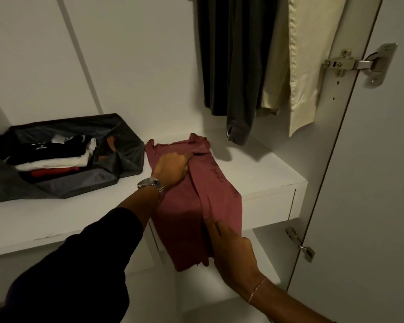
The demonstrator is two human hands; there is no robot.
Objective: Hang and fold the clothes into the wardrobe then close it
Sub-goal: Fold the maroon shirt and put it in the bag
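Maroon shirt [180, 206] is laid on shelf [266, 169], long axis running out over shelf edge; collar end gripped by left hand [172, 169]; hanging end pressed flat by right hand [231, 248], fingers straight.

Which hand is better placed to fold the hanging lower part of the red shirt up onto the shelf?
Right hand: it lies flat on the red shirt's hanging part; the left hand grips the collar end.

maroon shirt [196, 206], grey bag [126, 157], white shelf [266, 180]
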